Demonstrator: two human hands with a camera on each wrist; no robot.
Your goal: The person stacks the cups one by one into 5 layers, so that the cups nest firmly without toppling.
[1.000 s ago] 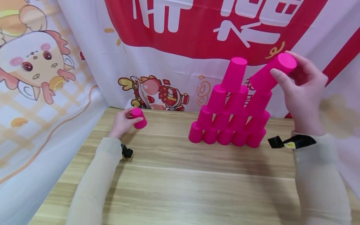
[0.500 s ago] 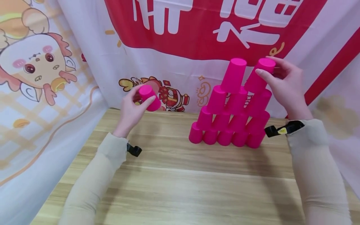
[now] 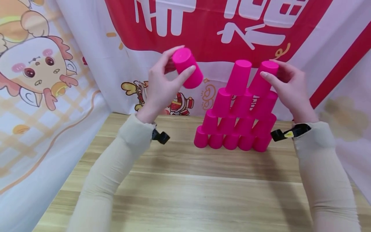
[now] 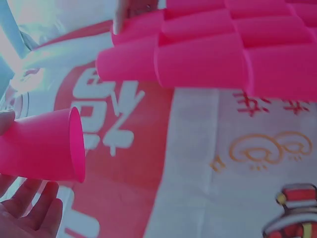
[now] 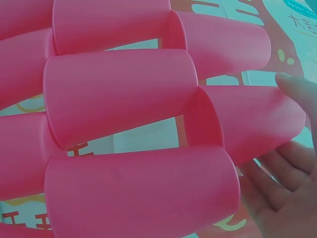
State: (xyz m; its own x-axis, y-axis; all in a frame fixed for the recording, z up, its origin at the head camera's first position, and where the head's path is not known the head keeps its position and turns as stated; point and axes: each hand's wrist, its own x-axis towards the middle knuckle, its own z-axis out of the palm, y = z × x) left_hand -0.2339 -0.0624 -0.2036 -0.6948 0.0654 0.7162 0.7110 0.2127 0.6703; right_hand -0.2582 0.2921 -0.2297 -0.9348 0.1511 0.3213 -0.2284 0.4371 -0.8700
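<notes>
My left hand (image 3: 163, 84) grips a pink cup (image 3: 189, 70) in the air, left of a stack of like cups (image 3: 228, 125). That cup is upside down and tilted, its mouth to the lower right; the left wrist view shows thumb and fingers around it. In the stack's top row, an upside-down cup (image 3: 239, 77) stands at the left. Right of it is another cup (image 3: 261, 82), mouth down on the row beneath, with my right hand (image 3: 294, 90) holding its upper part between thumb and fingers. In the right wrist view the thumb lies along this cup (image 5: 262, 116).
The stack stands toward the back of a wooden table (image 3: 185, 193), near a printed cloth (image 3: 162, 61) that hangs behind it. Another patterned cloth (image 3: 37, 80) hangs at the left. Small black devices are strapped to both wrists.
My left hand has lifted its cup off the table and carried it up and right toward the stack. My right hand has brought its cup left and down onto the stack's upper right.
</notes>
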